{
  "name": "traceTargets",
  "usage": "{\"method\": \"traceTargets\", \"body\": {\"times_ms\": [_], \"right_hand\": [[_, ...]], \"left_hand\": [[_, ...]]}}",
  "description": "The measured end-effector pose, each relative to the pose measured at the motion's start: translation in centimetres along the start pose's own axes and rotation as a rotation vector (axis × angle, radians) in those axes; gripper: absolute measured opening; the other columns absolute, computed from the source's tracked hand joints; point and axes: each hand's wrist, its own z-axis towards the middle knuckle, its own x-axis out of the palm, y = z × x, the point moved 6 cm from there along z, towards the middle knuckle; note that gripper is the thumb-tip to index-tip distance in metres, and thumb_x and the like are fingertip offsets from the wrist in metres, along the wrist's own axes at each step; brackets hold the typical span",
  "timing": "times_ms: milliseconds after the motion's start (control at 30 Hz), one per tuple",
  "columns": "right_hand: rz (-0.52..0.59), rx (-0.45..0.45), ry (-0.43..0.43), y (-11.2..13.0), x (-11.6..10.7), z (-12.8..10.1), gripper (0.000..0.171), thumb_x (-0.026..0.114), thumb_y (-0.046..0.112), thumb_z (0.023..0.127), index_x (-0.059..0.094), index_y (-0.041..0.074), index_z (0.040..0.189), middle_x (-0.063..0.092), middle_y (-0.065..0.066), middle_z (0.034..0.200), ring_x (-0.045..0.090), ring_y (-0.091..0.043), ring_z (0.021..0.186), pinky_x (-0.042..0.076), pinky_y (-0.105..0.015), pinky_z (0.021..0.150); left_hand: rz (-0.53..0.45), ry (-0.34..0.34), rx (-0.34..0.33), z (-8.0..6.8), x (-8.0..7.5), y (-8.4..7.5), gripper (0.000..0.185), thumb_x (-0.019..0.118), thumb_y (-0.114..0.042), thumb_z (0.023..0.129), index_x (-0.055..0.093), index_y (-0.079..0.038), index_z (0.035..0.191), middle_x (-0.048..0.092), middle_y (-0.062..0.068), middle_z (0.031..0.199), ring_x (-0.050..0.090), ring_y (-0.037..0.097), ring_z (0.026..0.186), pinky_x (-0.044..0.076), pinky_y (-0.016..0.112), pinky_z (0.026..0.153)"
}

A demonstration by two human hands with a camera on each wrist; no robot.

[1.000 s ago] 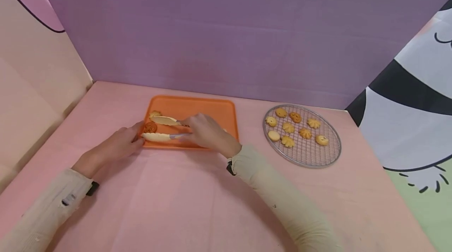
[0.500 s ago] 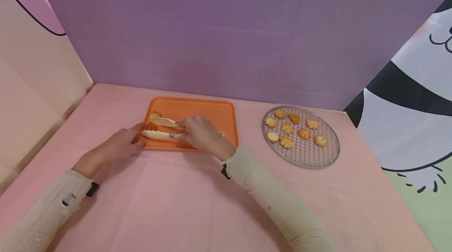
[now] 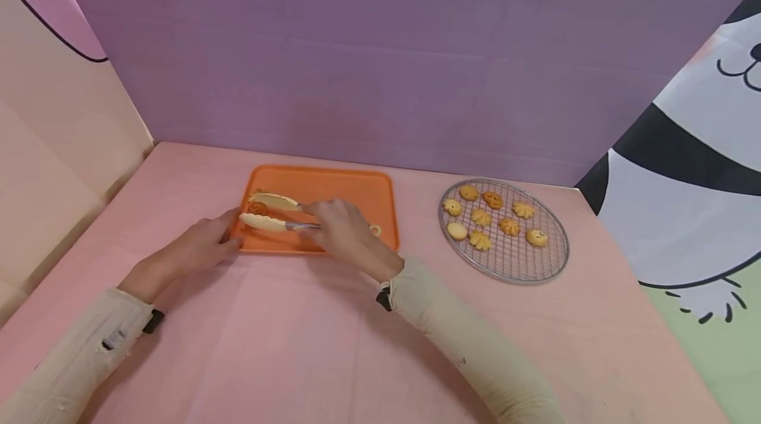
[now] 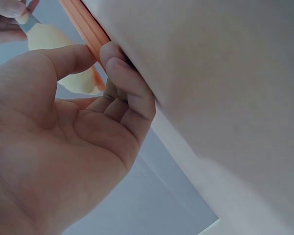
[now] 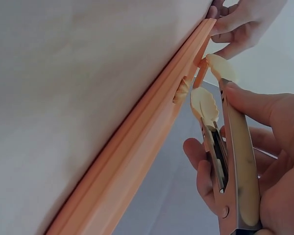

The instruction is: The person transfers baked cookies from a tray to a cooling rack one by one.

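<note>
In the head view, my left hand (image 3: 205, 242) is at the left edge of an orange tray (image 3: 333, 183). Thumb and fingers pinch the tray's rim (image 4: 85, 29) in the left wrist view. My right hand (image 3: 345, 229) grips metal tongs (image 5: 240, 166) with cream scalloped tips. The tips stand either side of a brown round cookie (image 3: 257, 209) at the tray's left end. That cookie looks tilted on edge between them in the right wrist view. Just behind it, a paler cookie (image 3: 254, 197) is partly hidden by the upper tip.
A round wire rack (image 3: 543, 265) with several cookies stands to the right of the tray. The pink table (image 3: 297, 331) meets a purple wall (image 3: 380, 67) at the back. A small pale ring (image 3: 376, 230) shows by my right hand.
The tongs' tips have drawn closer together around the brown cookie, which has shifted slightly and tilted. My left hand stays at the tray's rim.
</note>
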Motion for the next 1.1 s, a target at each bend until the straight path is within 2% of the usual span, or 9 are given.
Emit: {"method": "traceTargets", "body": {"times_ms": [67,167,300,400,567,667,833,1000,1100], "right_hand": [[0.002,0.002,-0.016,0.0,-0.3,-0.3,0.046,0.077,0.031,0.087,0.068,0.014,0.129,0.069,-0.002,0.124,0.046,-0.007,0.055,0.035,-0.021,0.049],[0.011,0.003,-0.033,-0.1,-0.6,-0.8,0.048,0.078,0.031,0.086,0.068,0.014,0.13,0.068,-0.002,0.125,0.039,-0.008,0.05,0.033,-0.022,0.048],[0.009,-0.006,-0.058,-0.2,-0.9,-1.4,0.048,0.079,0.03,0.086,0.069,0.014,0.129,0.067,-0.002,0.127,0.05,-0.009,0.054,0.037,-0.023,0.051],[0.007,-0.013,-0.078,-0.4,-1.1,-1.7,0.047,0.08,0.029,0.085,0.069,0.014,0.128,0.069,-0.002,0.125,0.055,-0.011,0.059,0.04,-0.024,0.054],[-0.001,-0.028,-0.094,-0.6,-1.3,-2.5,0.047,0.079,0.029,0.086,0.069,0.013,0.128,0.07,-0.003,0.12,0.04,-0.01,0.051,0.036,-0.024,0.051],[-0.011,-0.046,-0.109,-0.5,-1.4,-3.0,0.046,0.079,0.029,0.086,0.069,0.013,0.128,0.07,-0.004,0.12,0.04,-0.007,0.052,0.037,-0.023,0.053],[-0.03,-0.086,-0.132,-0.4,-1.6,-4.0,0.047,0.079,0.027,0.086,0.068,0.011,0.129,0.072,-0.006,0.116,0.049,-0.01,0.052,0.044,-0.026,0.055],[-0.054,-0.122,-0.166,-0.3,-1.7,-5.0,0.045,0.079,0.027,0.086,0.069,0.01,0.127,0.071,-0.006,0.117,0.069,-0.017,0.075,0.056,-0.033,0.068],[-0.038,-0.133,-0.168,-0.3,-1.9,-5.6,0.044,0.078,0.026,0.087,0.069,0.009,0.127,0.07,-0.006,0.12,0.072,-0.021,0.086,0.056,-0.037,0.077]], "left_hand": [[-0.001,-0.001,0.001,-0.1,0.0,0.0,0.069,0.054,-0.018,0.099,0.022,0.01,0.153,0.041,0.0,0.065,0.044,0.017,0.06,0.038,0.033,0.06],[0.014,-0.003,0.0,-0.1,0.0,-0.1,0.068,0.054,-0.018,0.099,0.022,0.009,0.153,0.043,0.0,0.066,0.05,0.019,0.066,0.041,0.035,0.067],[0.029,-0.011,-0.007,-0.2,0.0,-0.1,0.068,0.054,-0.017,0.099,0.023,0.009,0.153,0.049,0.004,0.073,0.056,0.025,0.083,0.042,0.041,0.079],[0.026,-0.015,-0.008,-0.2,-0.1,-0.1,0.068,0.055,-0.017,0.099,0.024,0.01,0.153,0.054,0.007,0.079,0.057,0.028,0.088,0.043,0.043,0.08],[0.025,-0.007,-0.017,-0.1,-0.1,-0.2,0.068,0.055,-0.017,0.099,0.023,0.011,0.152,0.056,0.01,0.084,0.056,0.029,0.091,0.042,0.043,0.081],[0.03,-0.005,-0.021,-0.1,-0.1,-0.2,0.069,0.055,-0.017,0.099,0.022,0.013,0.151,0.055,0.009,0.083,0.056,0.028,0.089,0.042,0.042,0.081],[0.028,0.008,-0.036,0.0,-0.1,-0.2,0.069,0.054,-0.017,0.099,0.02,0.013,0.152,0.051,0.007,0.078,0.055,0.024,0.08,0.043,0.04,0.078],[0.031,0.014,-0.044,0.0,0.0,-0.2,0.07,0.054,-0.017,0.099,0.02,0.013,0.152,0.048,0.005,0.077,0.054,0.023,0.08,0.042,0.039,0.077],[0.022,0.023,-0.053,0.0,0.1,-0.2,0.07,0.054,-0.017,0.1,0.019,0.013,0.152,0.044,0.004,0.072,0.051,0.02,0.071,0.042,0.037,0.072]]}}
